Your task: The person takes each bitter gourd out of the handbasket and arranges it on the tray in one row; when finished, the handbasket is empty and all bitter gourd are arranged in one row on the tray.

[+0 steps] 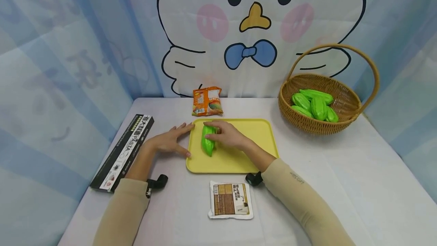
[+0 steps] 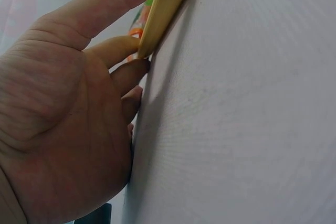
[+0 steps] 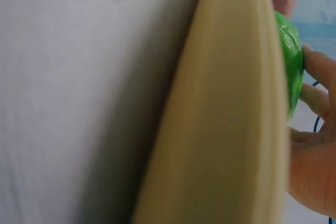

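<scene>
A glossy green bitter melon, seemingly a plastic one, lies lengthwise near the left side of the yellow tray. My right hand reaches over the tray and holds the melon from its right side, thumb and fingers on it. In the right wrist view the melon shows partly behind the tray's rim. My left hand is spread at the tray's left edge, with thumb and forefinger touching the rim. The left wrist view shows this palm beside the tray edge.
A wicker basket with several green bitter melons stands at the back right. An orange snack packet lies behind the tray, a white-and-brown packet in front. A black pasta box lies beside my left forearm.
</scene>
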Available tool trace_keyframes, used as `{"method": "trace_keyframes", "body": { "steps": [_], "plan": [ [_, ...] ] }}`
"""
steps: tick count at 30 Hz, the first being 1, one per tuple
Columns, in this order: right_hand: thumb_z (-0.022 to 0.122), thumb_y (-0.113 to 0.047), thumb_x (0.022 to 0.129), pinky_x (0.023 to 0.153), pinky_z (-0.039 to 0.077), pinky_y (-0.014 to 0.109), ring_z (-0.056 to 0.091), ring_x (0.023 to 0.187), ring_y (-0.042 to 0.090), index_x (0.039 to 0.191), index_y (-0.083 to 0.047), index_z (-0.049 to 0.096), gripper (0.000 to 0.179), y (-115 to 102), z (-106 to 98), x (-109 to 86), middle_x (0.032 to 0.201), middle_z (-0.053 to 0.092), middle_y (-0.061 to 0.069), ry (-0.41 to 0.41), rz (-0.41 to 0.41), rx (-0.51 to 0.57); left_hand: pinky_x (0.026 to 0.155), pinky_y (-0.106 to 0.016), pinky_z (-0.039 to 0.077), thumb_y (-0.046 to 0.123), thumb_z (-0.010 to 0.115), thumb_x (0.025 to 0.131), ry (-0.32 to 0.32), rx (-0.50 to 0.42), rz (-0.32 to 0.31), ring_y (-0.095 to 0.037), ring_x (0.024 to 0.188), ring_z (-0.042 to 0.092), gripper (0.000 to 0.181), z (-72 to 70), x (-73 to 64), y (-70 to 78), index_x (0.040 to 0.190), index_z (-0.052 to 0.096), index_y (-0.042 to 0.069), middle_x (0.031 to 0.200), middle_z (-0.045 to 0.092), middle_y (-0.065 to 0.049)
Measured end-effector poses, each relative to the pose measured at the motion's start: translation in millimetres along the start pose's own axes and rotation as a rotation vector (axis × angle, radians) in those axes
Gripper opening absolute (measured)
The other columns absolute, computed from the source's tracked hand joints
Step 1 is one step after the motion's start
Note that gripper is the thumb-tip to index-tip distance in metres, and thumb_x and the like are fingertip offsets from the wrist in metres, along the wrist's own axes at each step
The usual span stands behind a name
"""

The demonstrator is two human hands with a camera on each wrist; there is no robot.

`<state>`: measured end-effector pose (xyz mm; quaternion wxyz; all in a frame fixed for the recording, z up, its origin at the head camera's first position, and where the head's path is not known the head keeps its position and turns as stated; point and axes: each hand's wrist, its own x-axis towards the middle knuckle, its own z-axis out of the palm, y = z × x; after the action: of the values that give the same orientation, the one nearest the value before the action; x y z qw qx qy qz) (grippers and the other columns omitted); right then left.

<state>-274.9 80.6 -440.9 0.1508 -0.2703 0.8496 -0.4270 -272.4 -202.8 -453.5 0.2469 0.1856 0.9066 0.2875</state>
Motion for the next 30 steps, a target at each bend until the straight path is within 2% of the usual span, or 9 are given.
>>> {"method": "trace_keyframes", "body": {
  "steps": [4, 6, 8, 15, 30],
  "plan": [
    [0.072, -0.031, 0.1, 0.07, 0.048, 0.025, 0.057, 0.081, 0.015, 0.158, -0.015, 0.047, 0.066, 0, 1, 1.7, 0.131, 0.062, 0.01, -0.025, -0.01, 0.014, 0.12, -0.08, 0.003, 0.06, 0.088, 0.074, -0.005, -0.002, 0.0, -0.051, 0.159, -0.007, 0.12, -1.1, -0.3, 0.0, 0.168, 0.016, 0.037, 0.177, -0.002, -0.011],
    [0.073, -0.033, 0.099, 0.077, 0.05, 0.028, 0.059, 0.093, 0.018, 0.159, -0.015, 0.045, 0.069, 0, 3, 2.4, 0.149, 0.054, 0.01, -0.035, -0.009, 0.014, 0.12, -0.08, 0.004, 0.059, 0.088, 0.074, -0.007, -0.004, -0.005, -0.05, 0.159, -0.007, 0.12, -1.7, -0.8, 0.5, 0.168, 0.016, 0.037, 0.177, -0.002, -0.01],
    [0.072, -0.035, 0.099, 0.085, 0.051, 0.03, 0.059, 0.103, 0.02, 0.16, -0.016, 0.044, 0.07, -1, 4, 2.7, 0.159, 0.045, 0.011, -0.039, -0.005, 0.002, 0.12, -0.081, 0.004, 0.058, 0.088, 0.075, -0.006, -0.002, -0.001, -0.051, 0.159, -0.007, 0.12, -1.9, -1.0, 0.8, 0.168, 0.016, 0.036, 0.177, -0.001, -0.012],
    [0.07, -0.036, 0.1, 0.095, 0.051, 0.036, 0.056, 0.115, 0.025, 0.16, -0.017, 0.043, 0.069, -7, 10, 4.9, 0.165, 0.036, 0.016, -0.036, 0.002, -0.04, 0.12, -0.08, 0.004, 0.059, 0.088, 0.075, 0.004, 0.004, -0.003, -0.05, 0.159, -0.007, 0.119, -1.7, 0.3, 0.8, 0.168, 0.017, 0.036, 0.177, -0.001, -0.011],
    [0.068, -0.04, 0.101, 0.094, 0.054, 0.037, 0.059, 0.116, 0.025, 0.162, -0.02, 0.039, 0.071, -9, 11, 5.7, 0.168, 0.031, 0.015, -0.031, 0.017, -0.039, 0.12, -0.081, 0.004, 0.056, 0.089, 0.074, 0.009, -0.018, -0.004, -0.052, 0.158, -0.006, 0.121, -1.4, -3.1, 2.5, 0.168, 0.016, 0.032, 0.177, 0.0, -0.013]
  ]
}}
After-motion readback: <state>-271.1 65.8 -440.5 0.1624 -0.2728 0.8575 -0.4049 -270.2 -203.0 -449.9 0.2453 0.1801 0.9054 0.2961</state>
